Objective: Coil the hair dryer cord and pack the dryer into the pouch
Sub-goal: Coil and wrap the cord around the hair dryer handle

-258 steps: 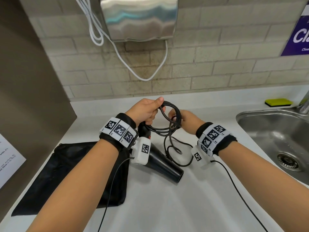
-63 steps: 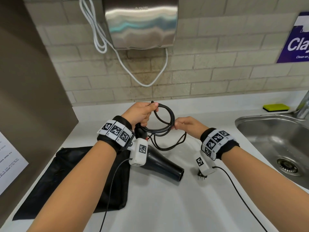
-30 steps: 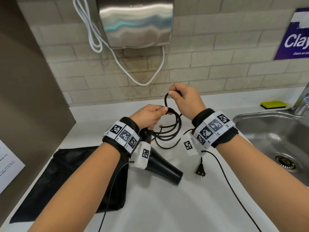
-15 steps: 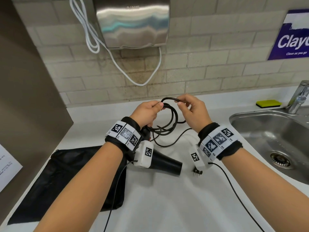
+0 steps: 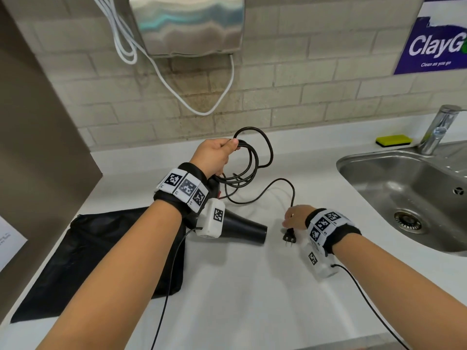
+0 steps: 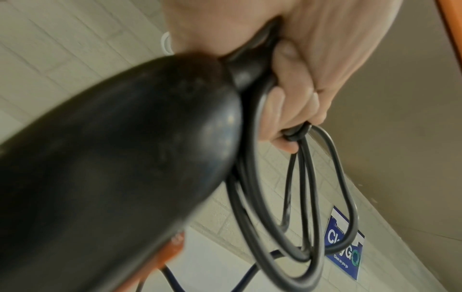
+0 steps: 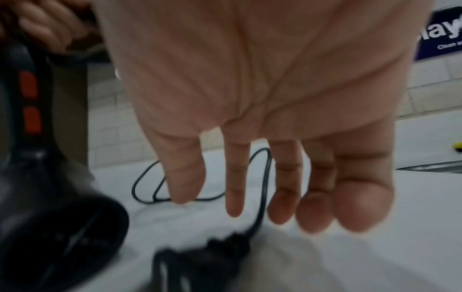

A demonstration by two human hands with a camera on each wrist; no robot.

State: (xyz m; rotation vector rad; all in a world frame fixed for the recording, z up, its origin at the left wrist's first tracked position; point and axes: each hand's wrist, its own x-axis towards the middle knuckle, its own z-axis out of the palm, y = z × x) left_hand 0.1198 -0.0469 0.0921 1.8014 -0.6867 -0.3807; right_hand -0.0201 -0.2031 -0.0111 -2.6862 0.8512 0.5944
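Left hand (image 5: pixel 214 154) around glossy looped cord (image 5: pixel 252 157)

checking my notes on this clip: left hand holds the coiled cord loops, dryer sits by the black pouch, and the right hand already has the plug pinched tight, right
Not quite. The right hand is open, fingers straight, just above the plug and not pinching it; the right wrist view shows this. The rest stands: the left hand holds the cord loops, and the dryer sits by the black pouch.

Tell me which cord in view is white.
The cord looping down the tiled wall by the steel hand dryer; the hair dryer cord is black.
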